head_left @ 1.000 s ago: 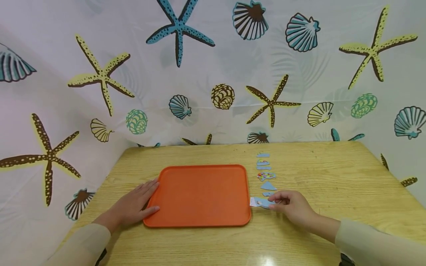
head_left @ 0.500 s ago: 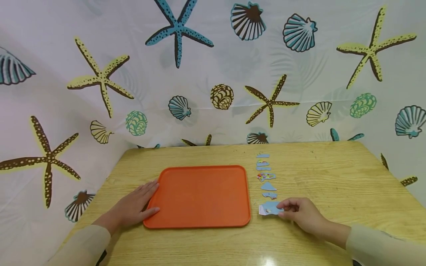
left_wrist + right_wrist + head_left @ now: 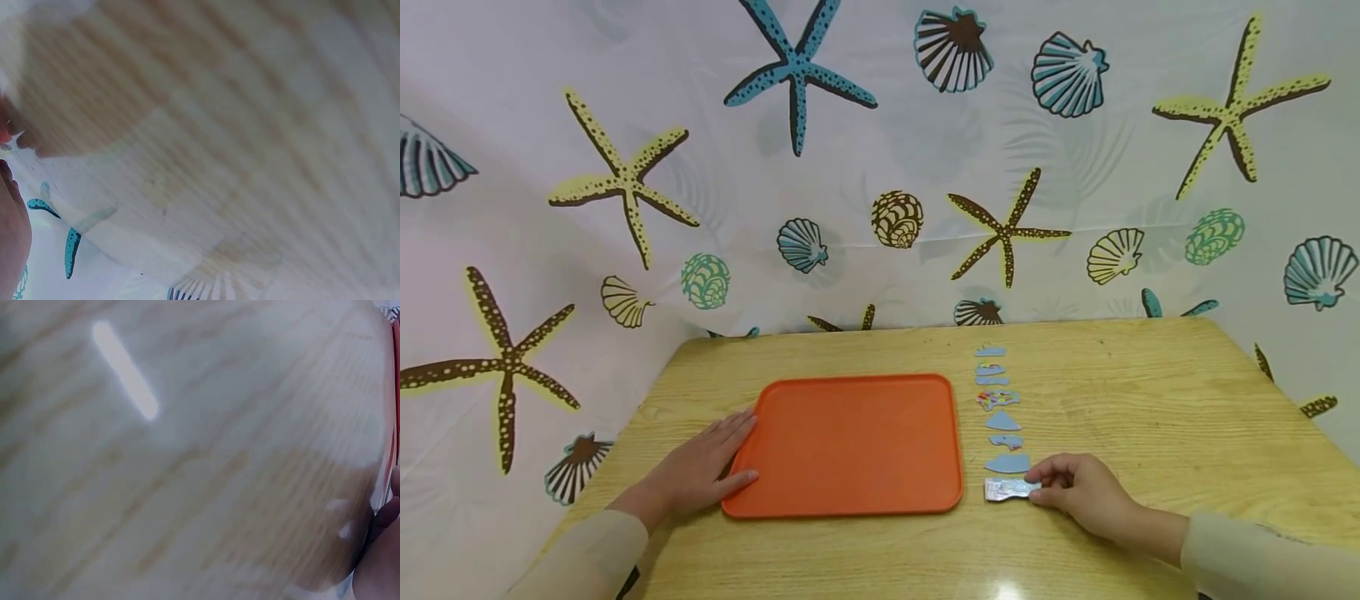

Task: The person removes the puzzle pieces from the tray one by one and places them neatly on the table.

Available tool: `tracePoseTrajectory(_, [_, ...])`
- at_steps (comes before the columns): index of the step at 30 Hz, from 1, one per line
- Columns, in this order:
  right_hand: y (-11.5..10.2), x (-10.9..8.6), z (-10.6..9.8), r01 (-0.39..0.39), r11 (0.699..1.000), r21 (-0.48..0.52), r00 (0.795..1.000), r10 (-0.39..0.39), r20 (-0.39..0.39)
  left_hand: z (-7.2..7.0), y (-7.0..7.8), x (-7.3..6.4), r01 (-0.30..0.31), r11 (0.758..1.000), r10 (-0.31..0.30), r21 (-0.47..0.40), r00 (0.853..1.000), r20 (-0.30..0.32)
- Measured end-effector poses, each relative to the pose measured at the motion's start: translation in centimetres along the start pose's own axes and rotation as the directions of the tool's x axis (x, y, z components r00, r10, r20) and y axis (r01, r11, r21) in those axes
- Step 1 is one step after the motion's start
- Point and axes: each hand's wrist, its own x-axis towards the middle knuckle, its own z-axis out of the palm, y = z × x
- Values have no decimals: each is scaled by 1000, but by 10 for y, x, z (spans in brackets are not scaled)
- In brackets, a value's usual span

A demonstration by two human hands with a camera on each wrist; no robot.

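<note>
My right hand [image 3: 1086,492] pinches the right end of a small flat piece [image 3: 1006,489], silvery and patterned, low over the table or on it. Just beyond lies a flat light-blue piece [image 3: 1009,463], the nearest of several cut-out pieces in a column. My left hand [image 3: 696,467] rests with straight fingers on the left rim of an orange tray [image 3: 850,446]. In the left wrist view only a strip of the left hand [image 3: 12,231] shows at the edge. Part of the right hand [image 3: 381,556] appears at the right edge of its wrist view; the pinched piece is hard to make out there.
Further up the column lie a multicoloured piece [image 3: 997,399], a light-blue triangular piece [image 3: 1003,421] and other thin blue pieces. The wooden table [image 3: 1150,400] ends at a hanging cloth [image 3: 850,167] printed with starfish and shells.
The right hand has moved slightly right and toward the person. The light-blue piece now lies in the column, and a silvery piece shows in the fingers. The left hand has stayed on the tray.
</note>
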Motion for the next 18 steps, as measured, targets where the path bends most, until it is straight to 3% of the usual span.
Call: tracePoseTrajectory(18, [3,2,1,45,997,-68,999,-46,-11,-4,5,0,-26,1000,26,1,999,-25])
